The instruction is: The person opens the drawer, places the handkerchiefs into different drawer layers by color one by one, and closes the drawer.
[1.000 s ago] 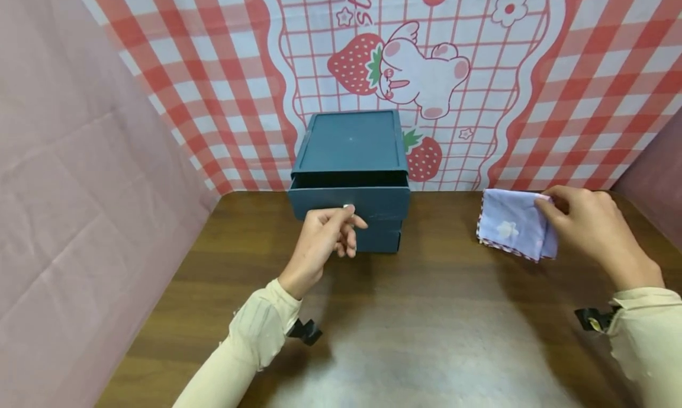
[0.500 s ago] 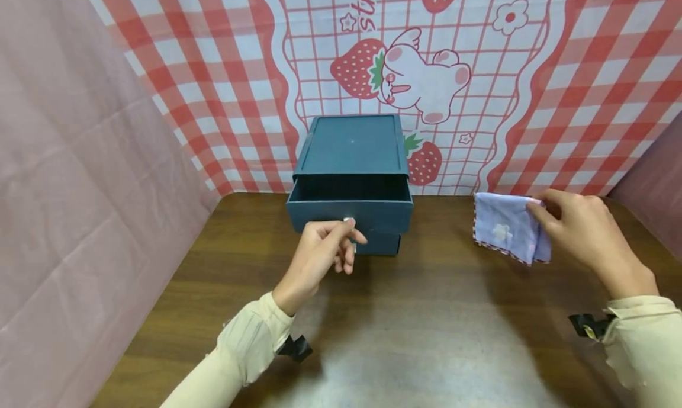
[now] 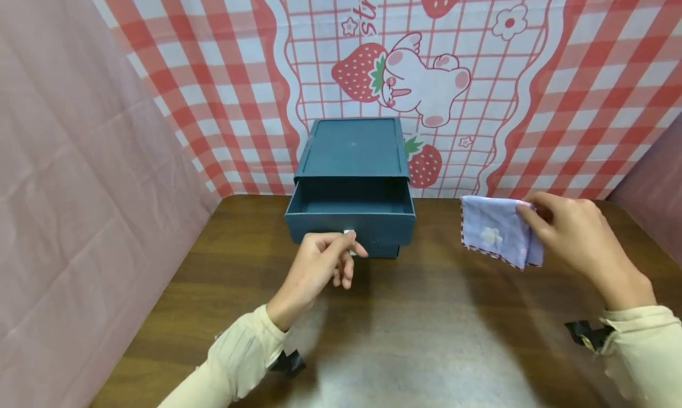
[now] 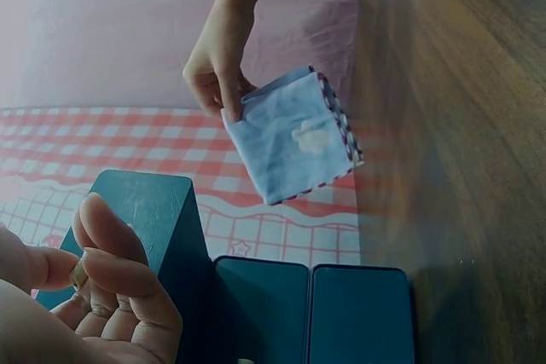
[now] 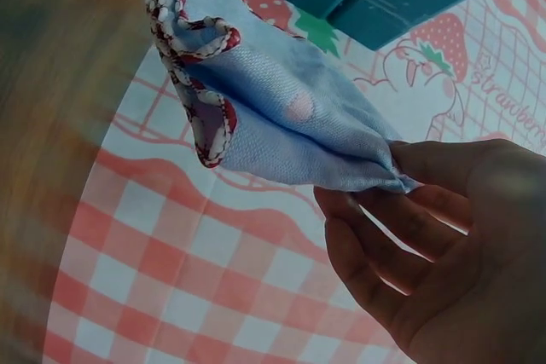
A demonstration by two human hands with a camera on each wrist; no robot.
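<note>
A dark teal drawer cabinet (image 3: 354,147) stands against the back cloth. Its top drawer (image 3: 314,225) is pulled well out, and the inside shows bare. My left hand (image 3: 322,263) pinches the small pale knob (image 3: 348,233) on that drawer's front between thumb and finger. Off to the right, my right hand (image 3: 581,242) holds a folded light-blue handkerchief (image 3: 492,227) by its upper corner, so it hangs above the table. The right wrist view shows the handkerchief (image 5: 281,108) in loose folds with a red-and-white stitched edge, gripped between thumb and fingers.
A brown wooden table (image 3: 415,325) lies under both hands. Behind it hangs a red-and-white checked cloth (image 3: 229,100) with strawberry prints, and a pink cloth (image 3: 80,206) closes off the left side. Lower drawers (image 4: 363,313) of the cabinet are pushed in.
The left hand has drawn the top drawer farther out toward me, showing more of its inside. The right hand has carried the handkerchief a little to the left.
</note>
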